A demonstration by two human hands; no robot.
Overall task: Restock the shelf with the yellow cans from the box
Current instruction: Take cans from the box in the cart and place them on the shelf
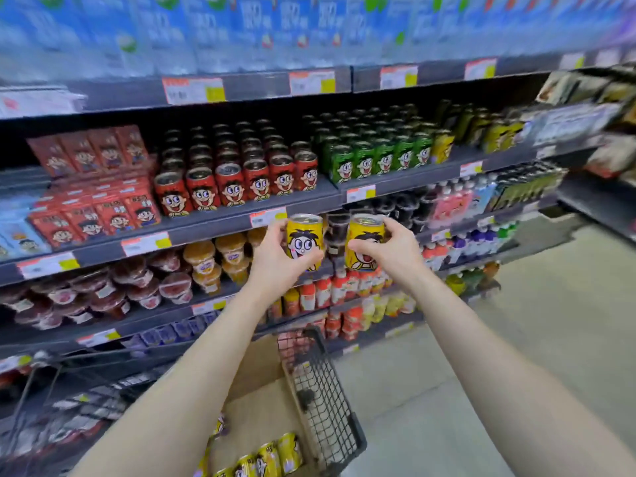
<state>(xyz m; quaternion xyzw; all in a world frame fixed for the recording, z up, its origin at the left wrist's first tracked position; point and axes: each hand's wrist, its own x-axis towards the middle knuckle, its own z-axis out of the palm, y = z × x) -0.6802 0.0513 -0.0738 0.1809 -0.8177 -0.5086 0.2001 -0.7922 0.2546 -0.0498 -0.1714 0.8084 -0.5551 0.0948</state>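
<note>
Arms outstretched, left hand grips the left yellow can, right hand the right yellow can

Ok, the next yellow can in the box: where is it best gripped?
Round the side wall of the rightmost can, coming from above: it lies tilted with its label up, and the box opens only upward, with the cart's wire wall beside it.

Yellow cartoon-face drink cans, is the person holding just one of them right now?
No, the left hand grips one yellow cartoon-face can and the right hand grips a second yellow can.
</note>
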